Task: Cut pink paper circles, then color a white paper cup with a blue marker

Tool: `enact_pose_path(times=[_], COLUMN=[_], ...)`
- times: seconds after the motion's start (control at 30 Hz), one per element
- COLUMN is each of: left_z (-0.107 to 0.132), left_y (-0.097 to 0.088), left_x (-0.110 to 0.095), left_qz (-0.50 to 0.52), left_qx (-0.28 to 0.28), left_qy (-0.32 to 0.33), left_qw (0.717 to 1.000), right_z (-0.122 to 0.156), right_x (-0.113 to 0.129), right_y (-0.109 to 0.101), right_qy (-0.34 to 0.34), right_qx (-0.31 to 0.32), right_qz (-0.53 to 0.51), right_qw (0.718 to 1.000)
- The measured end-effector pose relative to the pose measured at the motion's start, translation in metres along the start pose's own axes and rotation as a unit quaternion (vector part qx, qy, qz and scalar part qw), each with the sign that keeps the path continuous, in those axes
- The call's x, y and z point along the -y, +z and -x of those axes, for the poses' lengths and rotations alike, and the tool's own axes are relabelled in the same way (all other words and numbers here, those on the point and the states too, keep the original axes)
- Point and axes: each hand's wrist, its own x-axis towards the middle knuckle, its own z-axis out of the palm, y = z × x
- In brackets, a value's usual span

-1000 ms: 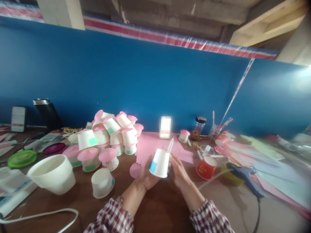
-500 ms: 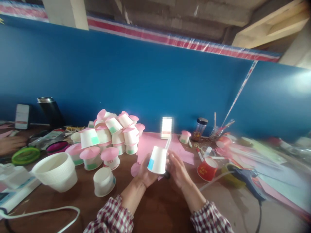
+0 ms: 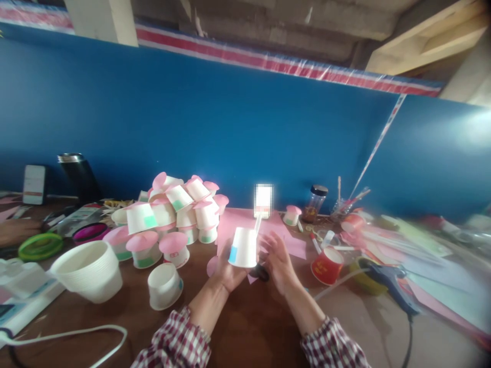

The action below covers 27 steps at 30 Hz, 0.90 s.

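My left hand (image 3: 227, 268) holds a white paper cup (image 3: 243, 247) upside down, with a blue patch low on its side. A thin whitish stick (image 3: 258, 223) rises behind the cup's top. My right hand (image 3: 276, 258) hovers just right of the cup with fingers spread; I cannot see that it grips anything. A dark object (image 3: 262, 272) lies on the table between my wrists. A pink paper sheet (image 3: 245, 228) lies behind the hands.
A pile of cups with pink tops (image 3: 174, 214) stands to the left. A white cup stack (image 3: 89, 271) and a lone cup (image 3: 164, 286) lie nearer. A red cup (image 3: 327, 266) and a glue gun (image 3: 389, 278) sit right. Another person's hand (image 3: 13, 232) rests far left.
My left hand has shifted the cup slightly left and turned it more upright. My right hand's fingers have come off the cup and spread.
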Motion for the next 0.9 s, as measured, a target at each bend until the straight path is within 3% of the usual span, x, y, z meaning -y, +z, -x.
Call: enact_pose_path(times=[0.43, 0.9], left_z=[-0.0038, -0.0055], left_y=[-0.0047, -0.0038], left_x=[-0.0013, -0.0038], left_qz=[-0.010, 0.007], left_qx=[-0.027, -0.018], left_qy=[0.007, 0.011], left_qw=[1.000, 1.000], right_z=[0.0039, 0.0035], right_x=[0.0041, 0.0060], right_y=[0.0039, 0.0026], right_qy=[-0.001, -0.004], right_qx=[0.010, -0.005], right_qz=[0.003, 0.003], right_qw=[1.000, 1.000])
